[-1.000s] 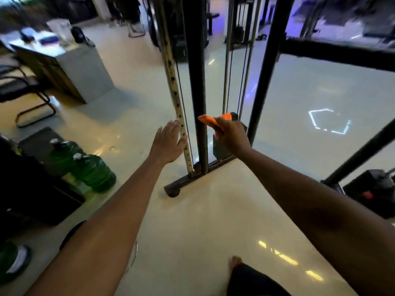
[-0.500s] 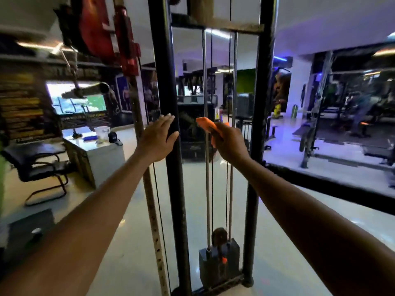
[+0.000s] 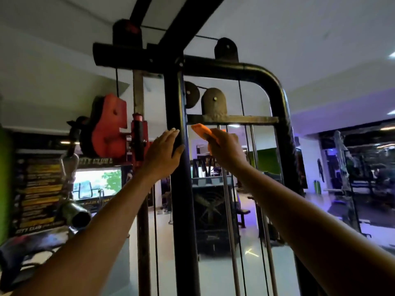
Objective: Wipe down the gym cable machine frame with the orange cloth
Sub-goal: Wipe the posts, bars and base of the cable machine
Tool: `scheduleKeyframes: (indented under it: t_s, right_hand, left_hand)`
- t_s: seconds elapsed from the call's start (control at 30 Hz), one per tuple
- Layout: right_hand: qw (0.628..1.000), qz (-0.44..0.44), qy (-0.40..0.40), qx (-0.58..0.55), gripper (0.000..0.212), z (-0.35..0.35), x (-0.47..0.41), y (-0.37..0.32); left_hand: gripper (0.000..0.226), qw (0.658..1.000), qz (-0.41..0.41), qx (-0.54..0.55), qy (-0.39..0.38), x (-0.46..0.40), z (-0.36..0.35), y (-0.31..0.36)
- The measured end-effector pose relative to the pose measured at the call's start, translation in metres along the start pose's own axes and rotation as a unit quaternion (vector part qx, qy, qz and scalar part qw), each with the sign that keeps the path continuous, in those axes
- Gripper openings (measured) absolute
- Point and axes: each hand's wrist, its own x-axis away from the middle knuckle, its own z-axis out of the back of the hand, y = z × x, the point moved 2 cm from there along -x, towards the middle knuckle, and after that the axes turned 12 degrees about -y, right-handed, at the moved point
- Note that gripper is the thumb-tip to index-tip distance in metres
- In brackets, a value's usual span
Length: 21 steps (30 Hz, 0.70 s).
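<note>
The orange cloth, bunched in the gripping right hand just beside the black frame upright, looks light, soft and foldable, best pressed flat under the palm, while the left hand rests straight-fingered on that upright.

Frame: black cable machine frame, central upright post running top to bottom, curved top bar at right.
Left hand: raised, fingers straight, palm against the left side of the post.
Right hand: raised just right of the post, gripping the orange cloth.
Cloth position: just below the crossbar; contact cannot be told.
Pulleys: two, mounted above the crossbar.
Cables: thin, hanging vertically right of the post.
Red carriage: left of the post, on a rusty side rail.
Handle: metal, hanging lower left.
</note>
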Motion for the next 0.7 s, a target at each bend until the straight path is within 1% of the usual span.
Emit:
scheduleKeyframes:
  t_s: [0.07, 0.13, 0.3, 0.47, 0.53, 0.6, 0.67, 0.7]
  right_hand:
    - [1.000, 0.018, 0.021, 0.014, 0.029, -0.007, -0.035, 0.002]
    - [0.998, 0.045, 0.042, 0.025, 0.024, -0.014, -0.067, 0.005]
    - [0.994, 0.075, 0.068, 0.050, 0.021, -0.031, -0.140, 0.018]
    - [0.991, 0.088, 0.090, 0.055, 0.022, -0.047, -0.194, 0.033]
    - [0.988, 0.092, 0.101, 0.068, 0.023, -0.052, -0.211, 0.039]
    - [0.987, 0.101, 0.107, 0.069, 0.024, -0.057, -0.226, 0.046]
    - [0.987, 0.112, 0.086, 0.072, 0.030, -0.064, -0.235, 0.050]
    - [0.988, 0.108, 0.058, 0.091, 0.039, -0.071, -0.236, 0.051]
  left_hand:
    - [0.062, 1.000, -0.005, 0.007, 0.017, -0.028, 0.005, -0.012]
    - [0.061, 0.999, 0.007, 0.037, 0.033, -0.055, 0.008, -0.021]
    - [0.062, 0.987, 0.067, 0.133, 0.065, -0.109, -0.004, -0.039]
    - [0.050, 0.971, 0.117, 0.168, 0.120, -0.139, -0.015, -0.048]
    - [0.048, 0.955, 0.151, 0.218, 0.133, -0.144, -0.020, -0.050]
    - [0.047, 0.929, 0.179, 0.293, 0.140, -0.151, -0.027, -0.060]
    - [0.046, 0.902, 0.156, 0.372, 0.154, -0.155, -0.034, -0.072]
    - [0.048, 0.889, 0.138, 0.406, 0.162, -0.155, -0.036, -0.076]
